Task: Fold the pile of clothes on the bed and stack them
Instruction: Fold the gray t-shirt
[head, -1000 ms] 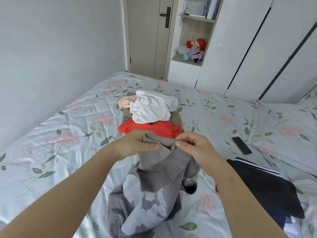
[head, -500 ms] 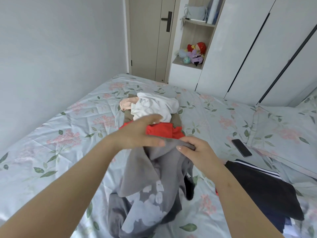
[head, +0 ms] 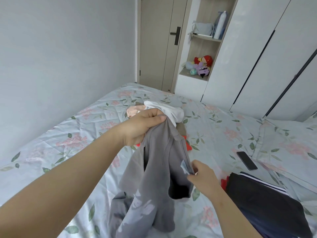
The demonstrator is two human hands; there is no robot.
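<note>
A grey garment with a pale floral print hangs above the bed, its lower part bunched on the sheet. My left hand grips its top edge, raised high. My right hand pinches the garment's right edge lower down, by a small light label. Behind it lies the pile: a white garment, a pink piece and a red one, mostly hidden by the grey cloth. A dark folded garment with white stripes lies at the right.
The bed has a floral sheet and a pillow at the right. A black phone lies near the pillow. A wall runs along the left; a door, shelf with toys and white wardrobe stand beyond the bed's far end.
My left hand has lifted the grey garment's top edge up and away. My right hand has slid down along the right edge, so the garment now hangs stretched out.
</note>
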